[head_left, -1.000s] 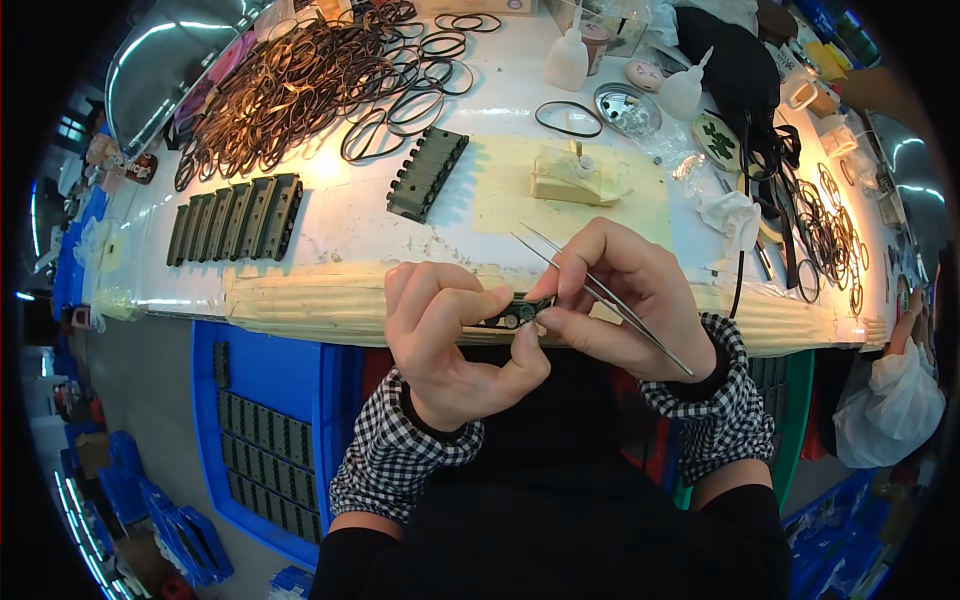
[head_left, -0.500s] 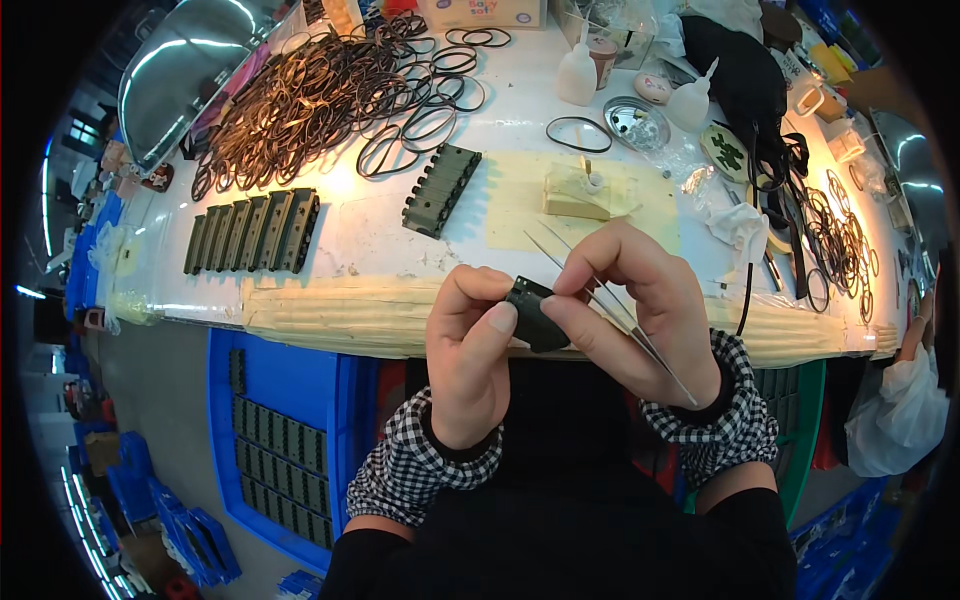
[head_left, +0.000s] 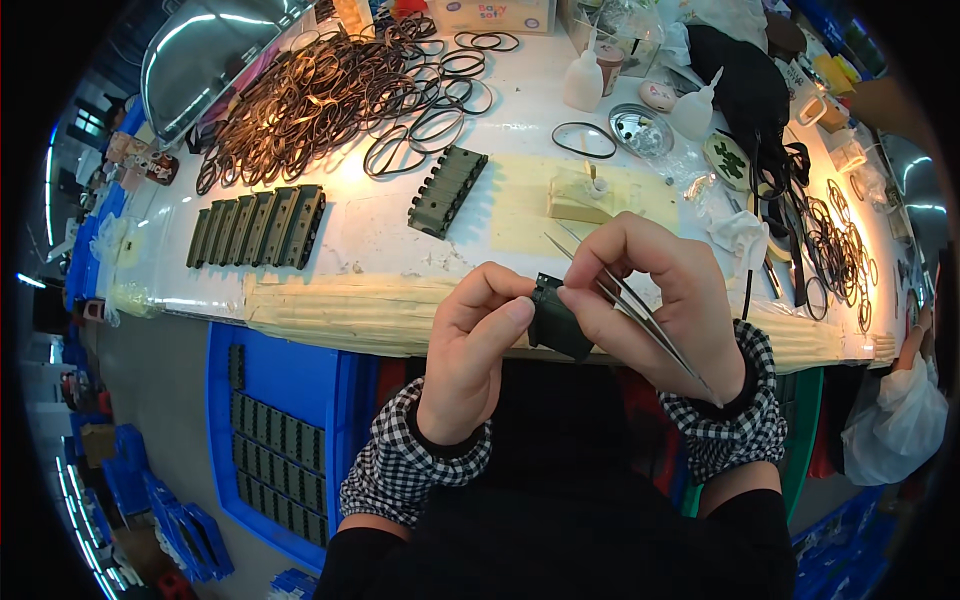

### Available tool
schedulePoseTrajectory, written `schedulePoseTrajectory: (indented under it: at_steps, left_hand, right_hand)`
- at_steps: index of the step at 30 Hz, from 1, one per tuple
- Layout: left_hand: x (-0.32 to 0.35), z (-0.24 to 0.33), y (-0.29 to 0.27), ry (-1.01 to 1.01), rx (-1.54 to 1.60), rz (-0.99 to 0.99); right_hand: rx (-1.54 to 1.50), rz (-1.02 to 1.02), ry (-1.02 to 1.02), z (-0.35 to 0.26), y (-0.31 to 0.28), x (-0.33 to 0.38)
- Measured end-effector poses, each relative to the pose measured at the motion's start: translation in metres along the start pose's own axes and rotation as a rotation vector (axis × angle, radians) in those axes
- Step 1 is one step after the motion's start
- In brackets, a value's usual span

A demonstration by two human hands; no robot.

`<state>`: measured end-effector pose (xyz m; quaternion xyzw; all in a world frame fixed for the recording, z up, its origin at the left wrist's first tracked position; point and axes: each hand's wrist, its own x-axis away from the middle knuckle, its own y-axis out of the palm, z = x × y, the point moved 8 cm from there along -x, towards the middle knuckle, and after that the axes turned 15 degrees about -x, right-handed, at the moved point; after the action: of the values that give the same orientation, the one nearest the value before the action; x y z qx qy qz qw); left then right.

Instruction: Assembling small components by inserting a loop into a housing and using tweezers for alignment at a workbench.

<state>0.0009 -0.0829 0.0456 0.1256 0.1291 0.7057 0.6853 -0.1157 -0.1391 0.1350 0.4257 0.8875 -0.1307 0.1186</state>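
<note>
Over the near edge of the table, a small dark green block-shaped part [head_left: 558, 325] is held between both my hands. My left hand [head_left: 460, 355] pinches its left upper edge with thumb and forefinger. On the other side, my right hand [head_left: 665, 290] is closed, its thumb and forefinger at the part's upper right corner. Metal tweezers [head_left: 662, 338] are tucked in that same hand, tips pointing up and left, away from the part. Beyond my hands, a similar green part [head_left: 446, 192] lies tilted, and a row of several more [head_left: 255, 230] sits to the left.
A heap of dark rubber rings [head_left: 300, 100] covers the far left. A yellowish block [head_left: 580, 200], a metal dish [head_left: 640, 130] and white squeeze bottles [head_left: 583, 80] stand beyond my hands. A blue crate [head_left: 280, 365] with green parts is below the table's padded edge [head_left: 340, 310].
Both hands and the green part have shifted slightly right, and the part is turned a little. The tweezers have moved right with my right hand. My view has shifted slightly.
</note>
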Motion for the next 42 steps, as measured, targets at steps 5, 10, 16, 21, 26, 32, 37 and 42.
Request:
schedulePoseTrajectory:
  at_steps: [5, 10, 16, 21, 26, 32, 37, 42]
  left_hand:
    - [-0.001, -0.004, 0.002, -0.083, -0.022, -0.016]
    - [-0.001, -0.002, 0.005, -0.084, 0.059, -0.004]
    - [0.0, -0.001, 0.004, -0.04, 0.096, 0.005]
    - [0.001, -0.002, 0.003, -0.027, 0.172, 0.037]
    - [0.002, -0.001, 0.004, -0.032, 0.214, 0.04]
    - [0.001, 0.002, 0.009, -0.122, 0.161, -0.121]
    - [0.0, 0.0, 0.013, 0.032, -0.146, -0.087]
    - [0.0, -0.005, 0.006, 0.033, -0.179, -0.053]
  right_hand:
    - [0.047, -0.017, -0.031, -0.002, 0.004, -0.001]
    - [0.052, -0.037, -0.014, -0.002, 0.007, -0.003]
    - [0.081, -0.036, -0.109, -0.005, 0.011, -0.003]
    - [0.082, -0.041, -0.143, -0.005, 0.013, -0.003]
    - [0.055, -0.029, -0.072, -0.001, 0.014, -0.002]
    - [-0.144, -0.021, 0.134, 0.022, 0.0, -0.003]
    - [-0.353, 0.023, 0.264, 0.037, -0.012, -0.007]
    - [-0.109, 0.218, 0.013, 0.028, -0.037, -0.017]
